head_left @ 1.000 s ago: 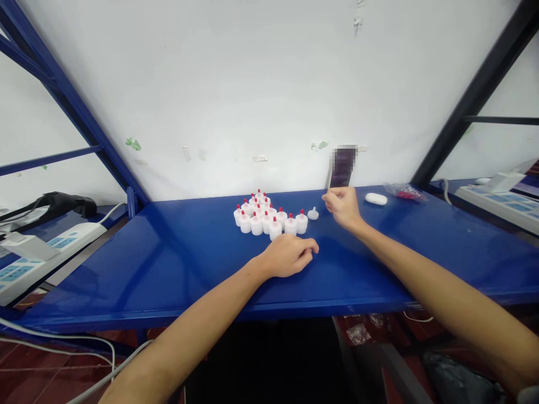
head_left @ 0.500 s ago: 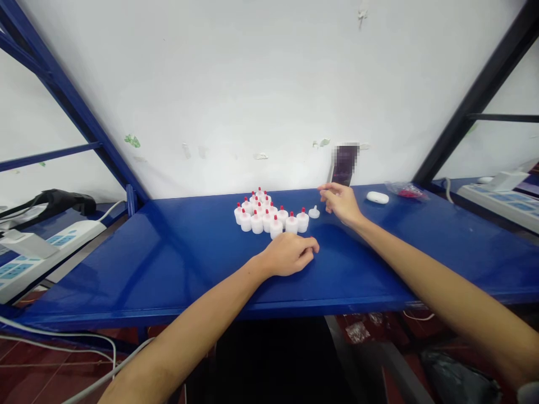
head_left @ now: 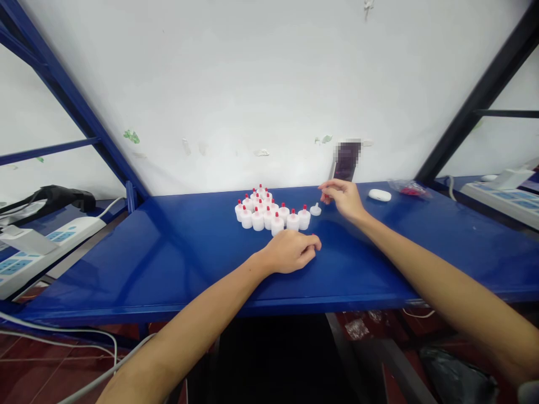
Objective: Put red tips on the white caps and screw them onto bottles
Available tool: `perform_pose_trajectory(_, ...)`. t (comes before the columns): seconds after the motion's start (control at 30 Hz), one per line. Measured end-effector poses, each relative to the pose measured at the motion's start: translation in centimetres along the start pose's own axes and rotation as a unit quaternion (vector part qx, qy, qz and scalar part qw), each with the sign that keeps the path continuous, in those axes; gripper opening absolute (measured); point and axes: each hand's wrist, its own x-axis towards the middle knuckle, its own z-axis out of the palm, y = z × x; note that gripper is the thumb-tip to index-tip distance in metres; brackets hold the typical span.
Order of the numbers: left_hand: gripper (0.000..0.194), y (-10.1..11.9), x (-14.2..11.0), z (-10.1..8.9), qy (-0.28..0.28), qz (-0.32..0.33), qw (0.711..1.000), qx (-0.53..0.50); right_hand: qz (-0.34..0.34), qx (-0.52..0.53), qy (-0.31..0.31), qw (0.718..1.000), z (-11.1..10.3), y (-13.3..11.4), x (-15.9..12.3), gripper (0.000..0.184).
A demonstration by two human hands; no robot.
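Observation:
My left hand [head_left: 292,251] rests on the blue table [head_left: 177,264] with its fingers curled under, just in front of a cluster of several white caps with red tips [head_left: 269,210]. What the curled fingers hold, if anything, is hidden. My right hand [head_left: 345,199] hovers at the back of the table. Its thumb and forefinger are pinched together, with a small red speck showing at their tips. A single white cap without a red tip [head_left: 315,210] stands just left of and below that pinch, at the right end of the cluster.
A phone [head_left: 346,160] leans against the white wall behind my right hand. A white earbud case [head_left: 379,194] and a clear bag of red bits [head_left: 406,188] lie to the right. Power strips sit on side shelves at left [head_left: 25,252] and right [head_left: 501,196].
My right hand has come away from the foot of the phone and its fingers have closed into a pinch near the lone white cap. My left hand has stayed put.

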Motion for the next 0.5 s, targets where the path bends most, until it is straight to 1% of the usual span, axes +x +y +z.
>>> perform_pose_trajectory(0.1, 0.023, 0.01, 0.03, -0.05, -0.002, -0.001, 1.0, 0.005, -0.028, -0.029, -0.01, 0.999, -0.22, 0.21, 0.23, 0.025)
perform_pose_trajectory(0.17, 0.023, 0.04, 0.04, -0.11, -0.008, -0.003, 1.0, 0.009, -0.031, -0.041, -0.018, 0.999, -0.19, 0.28, 0.23, 0.033)
perform_pose_trajectory(0.23, 0.023, 0.06, 0.04, -0.14, -0.011, -0.003, 1.0, 0.012, -0.03, -0.068, -0.011, 0.997, -0.09, 0.28, 0.11, 0.035)
perform_pose_trajectory(0.33, 0.023, 0.07, 0.03, -0.16, -0.008, -0.005, 1.0, 0.01, -0.021, -0.102, 0.029, 0.994, 0.01, 0.28, -0.11, 0.028)
perform_pose_trajectory(0.4, 0.023, 0.07, 0.03, -0.17, -0.007, -0.007, 1.0, 0.008, -0.009, -0.086, 0.063, 0.994, -0.05, 0.38, -0.16, 0.02)
perform_pose_trajectory(0.5, 0.023, 0.13, 0.06, -0.25, -0.008, -0.005, 1.0, 0.012, -0.002, -0.056, 0.073, 0.996, -0.27, 0.7, -0.05, 0.017)
